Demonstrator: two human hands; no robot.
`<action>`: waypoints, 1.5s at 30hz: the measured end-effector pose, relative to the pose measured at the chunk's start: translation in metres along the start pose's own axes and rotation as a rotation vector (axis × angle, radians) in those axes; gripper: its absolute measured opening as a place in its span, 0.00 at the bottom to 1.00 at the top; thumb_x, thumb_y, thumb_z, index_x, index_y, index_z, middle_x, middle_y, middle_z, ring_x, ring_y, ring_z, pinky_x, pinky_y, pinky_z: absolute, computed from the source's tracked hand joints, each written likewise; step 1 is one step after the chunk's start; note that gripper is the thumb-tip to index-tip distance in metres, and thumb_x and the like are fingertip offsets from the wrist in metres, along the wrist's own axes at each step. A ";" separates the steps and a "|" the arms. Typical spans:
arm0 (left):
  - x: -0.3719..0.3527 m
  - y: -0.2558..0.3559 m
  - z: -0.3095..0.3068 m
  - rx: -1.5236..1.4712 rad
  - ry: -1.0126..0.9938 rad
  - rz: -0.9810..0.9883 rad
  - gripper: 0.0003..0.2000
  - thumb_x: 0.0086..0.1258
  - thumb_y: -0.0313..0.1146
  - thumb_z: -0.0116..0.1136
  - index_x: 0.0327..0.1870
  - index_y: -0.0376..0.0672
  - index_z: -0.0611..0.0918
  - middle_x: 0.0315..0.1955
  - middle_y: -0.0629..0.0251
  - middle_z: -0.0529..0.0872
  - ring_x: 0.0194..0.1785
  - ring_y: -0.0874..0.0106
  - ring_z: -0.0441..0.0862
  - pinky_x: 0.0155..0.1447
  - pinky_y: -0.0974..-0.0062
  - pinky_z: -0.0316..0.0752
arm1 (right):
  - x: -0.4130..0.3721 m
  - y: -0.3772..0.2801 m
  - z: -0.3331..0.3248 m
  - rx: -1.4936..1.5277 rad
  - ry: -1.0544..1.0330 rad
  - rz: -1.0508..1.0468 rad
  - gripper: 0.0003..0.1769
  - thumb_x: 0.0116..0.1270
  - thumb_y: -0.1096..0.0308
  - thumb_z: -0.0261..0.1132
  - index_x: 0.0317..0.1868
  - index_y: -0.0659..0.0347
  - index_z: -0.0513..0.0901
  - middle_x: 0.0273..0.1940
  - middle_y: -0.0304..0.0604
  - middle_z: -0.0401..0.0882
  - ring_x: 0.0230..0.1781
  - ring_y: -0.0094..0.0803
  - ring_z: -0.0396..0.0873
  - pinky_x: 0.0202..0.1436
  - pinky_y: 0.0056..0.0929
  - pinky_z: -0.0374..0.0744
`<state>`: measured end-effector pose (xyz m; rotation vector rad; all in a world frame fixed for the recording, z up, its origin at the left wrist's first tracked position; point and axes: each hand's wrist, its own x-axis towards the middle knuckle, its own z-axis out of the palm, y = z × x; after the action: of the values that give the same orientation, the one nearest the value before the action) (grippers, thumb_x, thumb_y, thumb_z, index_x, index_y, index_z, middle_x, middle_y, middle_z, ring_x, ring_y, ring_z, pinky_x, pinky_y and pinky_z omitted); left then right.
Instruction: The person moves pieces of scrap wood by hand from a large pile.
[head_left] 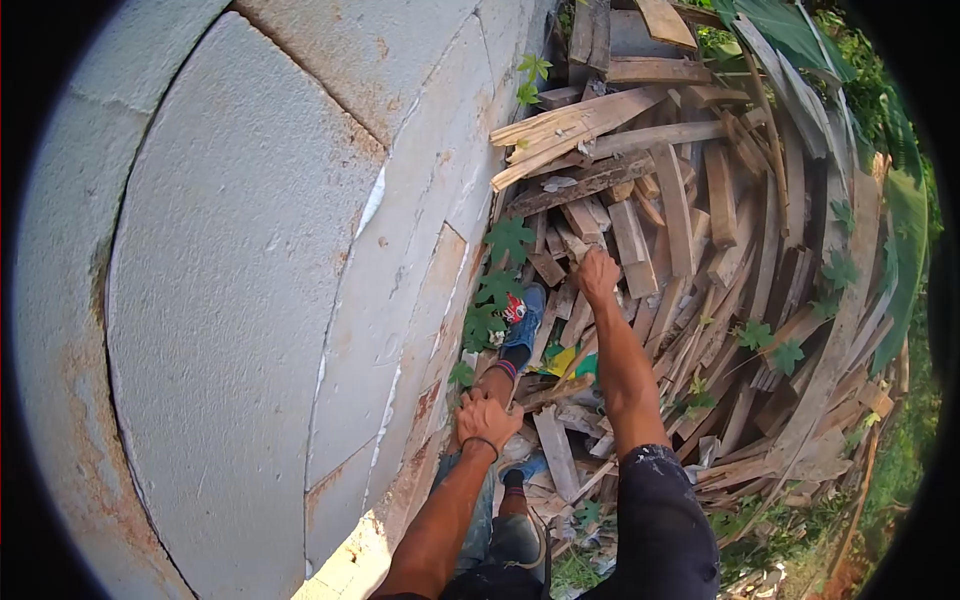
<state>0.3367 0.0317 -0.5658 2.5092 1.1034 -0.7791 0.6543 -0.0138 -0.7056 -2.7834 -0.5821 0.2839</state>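
My right hand reaches down onto the wood pile, its fingers curled at the end of a short piece of wood. What its fingertips hold is too small to tell. Lower down, my left hand rests on my bent leg near the knee or shin, fingers spread over it. A dark band circles that wrist. My blue shoe stands on the wood beside green leaves, and the other shoe is lower, among broken pieces.
A grey concrete wall fills the left side. Stacked and loose boards cover the right, with a split plank jutting toward the wall. Leafy plants grow along the wall's foot. Green and yellow scraps lie between the wood.
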 end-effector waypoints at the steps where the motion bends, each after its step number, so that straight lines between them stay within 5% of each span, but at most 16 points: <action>1: 0.002 -0.001 -0.001 -0.027 -0.009 -0.012 0.32 0.60 0.56 0.54 0.51 0.33 0.83 0.55 0.48 0.78 0.62 0.51 0.73 0.64 0.53 0.69 | -0.002 0.000 -0.007 -0.006 0.010 -0.002 0.23 0.53 0.57 0.72 0.43 0.67 0.79 0.39 0.57 0.82 0.38 0.53 0.84 0.39 0.42 0.83; 6: -0.001 0.001 -0.008 -0.036 -0.054 -0.024 0.32 0.60 0.57 0.54 0.52 0.33 0.83 0.56 0.49 0.79 0.62 0.52 0.73 0.65 0.56 0.69 | -0.051 0.000 -0.069 0.014 0.095 -0.197 0.19 0.51 0.61 0.70 0.38 0.66 0.78 0.37 0.58 0.82 0.36 0.55 0.83 0.41 0.47 0.81; 11: -0.009 -0.001 -0.008 -0.020 -0.045 -0.028 0.33 0.60 0.59 0.52 0.52 0.34 0.84 0.57 0.50 0.79 0.64 0.53 0.72 0.65 0.58 0.70 | -0.175 0.020 -0.139 0.101 0.174 -0.149 0.22 0.50 0.54 0.72 0.35 0.63 0.78 0.32 0.52 0.80 0.29 0.50 0.81 0.34 0.44 0.78; 18: -0.018 0.006 0.003 -0.032 -0.003 0.030 0.32 0.59 0.58 0.52 0.49 0.34 0.85 0.57 0.50 0.80 0.64 0.54 0.73 0.65 0.58 0.69 | -0.368 0.048 -0.222 0.247 0.106 0.252 0.24 0.44 0.53 0.79 0.28 0.66 0.81 0.23 0.51 0.78 0.23 0.40 0.77 0.32 0.37 0.76; 23: -0.018 0.007 0.011 0.004 0.021 0.050 0.32 0.56 0.59 0.55 0.49 0.36 0.86 0.55 0.51 0.83 0.63 0.54 0.74 0.65 0.59 0.69 | -0.417 0.092 -0.235 0.136 -0.239 0.469 0.28 0.44 0.45 0.75 0.28 0.67 0.84 0.26 0.58 0.83 0.29 0.52 0.82 0.38 0.44 0.78; 26: -0.016 0.010 0.015 0.001 0.060 0.030 0.31 0.54 0.58 0.58 0.46 0.36 0.87 0.53 0.52 0.84 0.61 0.55 0.76 0.64 0.60 0.71 | -0.431 0.140 -0.261 0.064 -0.228 0.608 0.28 0.44 0.47 0.74 0.32 0.67 0.87 0.28 0.58 0.84 0.31 0.52 0.83 0.41 0.45 0.79; 28: -0.018 0.009 0.021 -0.036 0.169 0.032 0.30 0.54 0.57 0.60 0.45 0.37 0.87 0.50 0.51 0.85 0.59 0.55 0.78 0.63 0.61 0.72 | -0.427 0.174 -0.340 0.150 -0.119 0.763 0.27 0.44 0.49 0.74 0.35 0.67 0.88 0.29 0.58 0.84 0.33 0.50 0.84 0.42 0.43 0.79; 30: -0.021 0.010 0.012 -0.033 0.131 0.064 0.30 0.54 0.57 0.59 0.46 0.38 0.87 0.50 0.51 0.85 0.59 0.56 0.78 0.62 0.61 0.73 | -0.434 0.249 -0.433 0.384 0.268 0.745 0.20 0.48 0.54 0.72 0.34 0.61 0.89 0.27 0.45 0.84 0.27 0.34 0.79 0.35 0.30 0.74; 32: -0.021 0.010 0.010 -0.025 0.092 0.071 0.29 0.54 0.57 0.59 0.46 0.39 0.87 0.50 0.51 0.84 0.59 0.56 0.78 0.62 0.62 0.73 | -0.434 0.282 -0.566 0.490 0.728 0.606 0.20 0.52 0.51 0.69 0.32 0.61 0.87 0.27 0.43 0.83 0.27 0.29 0.75 0.35 0.28 0.70; 33: -0.020 0.010 0.010 -0.014 0.100 0.067 0.29 0.54 0.57 0.59 0.46 0.40 0.87 0.50 0.52 0.84 0.59 0.55 0.78 0.61 0.61 0.74 | -0.442 0.314 -0.631 0.453 0.852 0.741 0.30 0.54 0.42 0.68 0.39 0.65 0.86 0.36 0.49 0.83 0.33 0.30 0.76 0.35 0.28 0.71; 34: -0.020 0.006 0.012 0.001 0.104 0.062 0.28 0.55 0.56 0.59 0.47 0.41 0.87 0.50 0.52 0.84 0.58 0.55 0.78 0.60 0.60 0.74 | -0.450 0.306 -0.683 0.489 0.998 0.831 0.53 0.52 0.28 0.66 0.59 0.73 0.76 0.51 0.57 0.80 0.44 0.35 0.78 0.34 0.30 0.78; 35: -0.016 0.002 0.022 0.021 0.170 0.085 0.28 0.56 0.56 0.57 0.45 0.41 0.87 0.50 0.53 0.85 0.57 0.54 0.79 0.59 0.59 0.75 | -0.459 0.315 -0.717 0.666 1.045 0.728 0.69 0.46 0.19 0.63 0.74 0.68 0.59 0.66 0.61 0.67 0.55 0.45 0.77 0.40 0.33 0.84; 37: -0.012 0.009 0.023 0.044 0.161 0.085 0.28 0.57 0.57 0.57 0.45 0.40 0.88 0.49 0.52 0.85 0.57 0.54 0.80 0.59 0.59 0.75 | -0.460 0.302 -0.751 0.614 1.019 0.863 0.70 0.44 0.16 0.62 0.78 0.54 0.51 0.71 0.64 0.57 0.58 0.51 0.77 0.53 0.41 0.83; 41: -0.015 0.006 0.013 -0.002 0.196 0.100 0.27 0.57 0.55 0.55 0.43 0.40 0.88 0.47 0.52 0.86 0.53 0.54 0.82 0.58 0.61 0.76 | -0.389 0.293 -0.671 0.337 0.908 0.703 0.63 0.50 0.22 0.64 0.75 0.58 0.57 0.66 0.61 0.67 0.53 0.48 0.80 0.51 0.45 0.81; 43: -0.009 0.007 0.012 0.002 0.126 0.103 0.28 0.58 0.56 0.54 0.45 0.39 0.87 0.52 0.52 0.84 0.60 0.54 0.77 0.62 0.60 0.73 | -0.339 0.285 -0.582 0.487 0.627 0.652 0.47 0.59 0.31 0.65 0.66 0.60 0.71 0.53 0.44 0.79 0.39 0.29 0.81 0.37 0.31 0.80; 45: -0.009 0.006 0.012 -0.059 0.156 0.095 0.29 0.57 0.56 0.56 0.48 0.38 0.86 0.54 0.51 0.82 0.61 0.52 0.76 0.65 0.58 0.70 | -0.287 0.257 -0.480 0.598 0.293 0.647 0.36 0.62 0.36 0.67 0.54 0.62 0.81 0.41 0.40 0.80 0.35 0.23 0.79 0.34 0.25 0.78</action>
<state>0.3319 0.0168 -0.5703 2.5873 1.0296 -0.5255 0.6069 -0.4709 -0.2960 -2.2698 0.4268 0.1370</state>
